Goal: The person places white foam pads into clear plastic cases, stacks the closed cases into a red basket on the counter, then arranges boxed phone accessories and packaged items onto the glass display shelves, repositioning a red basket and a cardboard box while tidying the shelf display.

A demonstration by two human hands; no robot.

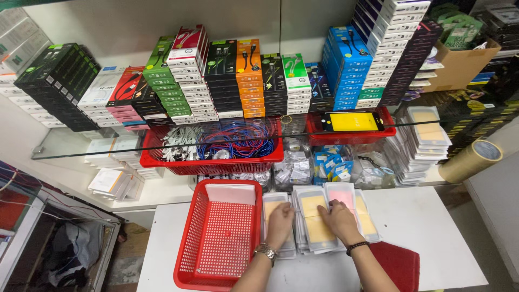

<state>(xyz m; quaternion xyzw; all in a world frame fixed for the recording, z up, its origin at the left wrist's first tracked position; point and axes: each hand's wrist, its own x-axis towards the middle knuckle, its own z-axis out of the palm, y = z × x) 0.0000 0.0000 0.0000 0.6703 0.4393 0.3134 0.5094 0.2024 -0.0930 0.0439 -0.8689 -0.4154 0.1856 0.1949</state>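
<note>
— What am I looking at on the white worktop (421,227)?
— A red basket (219,238) is sitting beside rows of flat packets (316,221).
— And my hands?
— My left hand (280,223) and right hand (339,219) are lying flat and open, pressing on the packets.

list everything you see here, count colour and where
flat packets: several stacks, clear with yellow inserts, white table, under both hands
empty basket: one, red, table left
cable basket: one, red, glass shelf, blue, red and white cables
tray: one, red, shelf right
boxed cables: many stacks, mixed colours, back shelf
tape roll: one, brown, right
left hand: wristwatch, flat on packets
right hand: bead bracelet, flat on packets
</note>
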